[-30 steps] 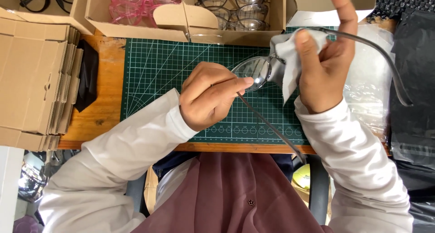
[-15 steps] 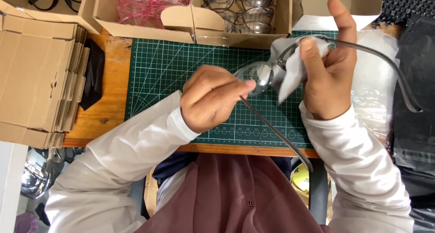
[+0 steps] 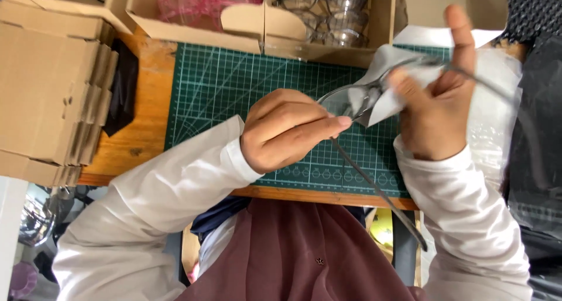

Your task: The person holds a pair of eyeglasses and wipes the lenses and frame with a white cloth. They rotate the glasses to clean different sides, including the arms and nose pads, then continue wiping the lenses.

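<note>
Carefully: left hand (image 3: 287, 134) pinches glasses (image 3: 351, 99) by the lens rim; right hand (image 3: 436, 102) closed around cloth (image 3: 383, 105), best wiped lightly.

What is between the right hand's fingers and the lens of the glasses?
In the head view, a white cloth lies between the right hand and the lens of the grey glasses; the left hand grips the other lens side.

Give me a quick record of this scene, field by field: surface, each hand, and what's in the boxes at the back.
Surface: green cutting mat on a wooden table
Left hand: grips the glasses at one lens
Right hand: presses a white cloth to the other lens
Back boxes: pink glasses, clear glasses
Left side: stack of flat cardboard
</note>
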